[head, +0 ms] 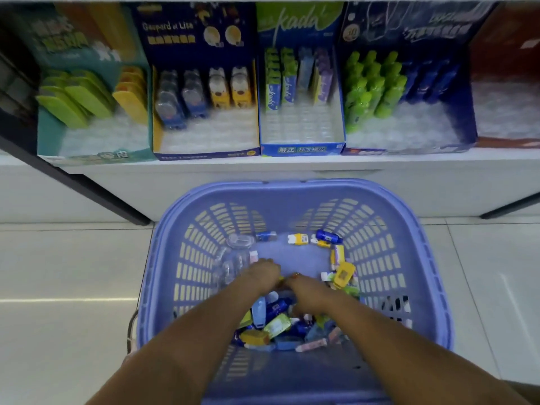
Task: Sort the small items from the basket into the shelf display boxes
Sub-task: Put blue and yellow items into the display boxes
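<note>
Fingers [266, 262] of the left hand [261, 277] bend down out of sight inside the lilac basket [292, 194], and those of the right hand [305, 292] hide under its knuckles; whether either grips anything cannot be told. Both hands meet over the small items [274, 325], a heap of yellow, blue, green and pink packets on the basket floor, lying flat, their long axes pointing every way. One pink stick [315, 344] at the near edge runs left to right. Display boxes [302, 149] line the shelf [204, 168] beyond.

Navy box [187, 54] reads "Gaspard et Lisa"; green-topped box [302, 17], "kada".
</note>
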Demonstrator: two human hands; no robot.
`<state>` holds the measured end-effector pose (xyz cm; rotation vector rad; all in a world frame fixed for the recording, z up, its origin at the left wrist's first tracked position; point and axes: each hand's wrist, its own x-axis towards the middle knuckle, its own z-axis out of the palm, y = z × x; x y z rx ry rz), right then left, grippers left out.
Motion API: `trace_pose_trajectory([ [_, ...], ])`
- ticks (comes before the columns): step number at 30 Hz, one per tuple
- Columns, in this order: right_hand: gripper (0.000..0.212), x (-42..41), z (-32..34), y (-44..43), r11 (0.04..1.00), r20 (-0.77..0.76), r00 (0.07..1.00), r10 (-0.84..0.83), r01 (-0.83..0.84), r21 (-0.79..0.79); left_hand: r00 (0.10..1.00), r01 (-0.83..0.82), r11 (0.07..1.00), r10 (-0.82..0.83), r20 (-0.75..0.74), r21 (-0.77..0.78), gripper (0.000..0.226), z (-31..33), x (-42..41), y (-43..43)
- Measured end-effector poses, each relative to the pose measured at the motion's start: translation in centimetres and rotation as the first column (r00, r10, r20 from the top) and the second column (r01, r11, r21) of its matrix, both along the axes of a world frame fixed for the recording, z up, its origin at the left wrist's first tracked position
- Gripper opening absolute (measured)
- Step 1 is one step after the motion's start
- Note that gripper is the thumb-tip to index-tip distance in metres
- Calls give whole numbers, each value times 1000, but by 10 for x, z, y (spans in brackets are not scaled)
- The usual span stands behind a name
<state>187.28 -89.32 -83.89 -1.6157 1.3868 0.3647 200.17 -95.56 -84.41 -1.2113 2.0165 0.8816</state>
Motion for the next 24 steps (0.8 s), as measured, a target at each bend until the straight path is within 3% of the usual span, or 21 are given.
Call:
trace_pose_trajectory([
  [3,75,9,-6,-4,982,15,987,157,-155,-112,994,-90,996,90,-64,-4,16,1,5,-7],
  [6,81,16,-13,-3,931,-38,956,290,-291,-219,973,-184,981,173,-155,-60,41,12,14,-11],
  [11,72,27,-22,-9,875,-57,926,373,-371,-312,999,-34,999,34,26,19,40,11,46,-1],
  [19,80,28,-33,-17,828,-199,870,451,-491,-271,986,66,992,-49,159,-104,61,0,56,20],
  [22,62,18,-29,-20,894,-266,903,336,-395,-212,989,48,992,-31,143,-119,62,-4,59,24],
  [24,35,10,-26,-23,946,-246,940,236,-280,-161,992,32,994,-19,123,-107,73,-6,60,23],
])
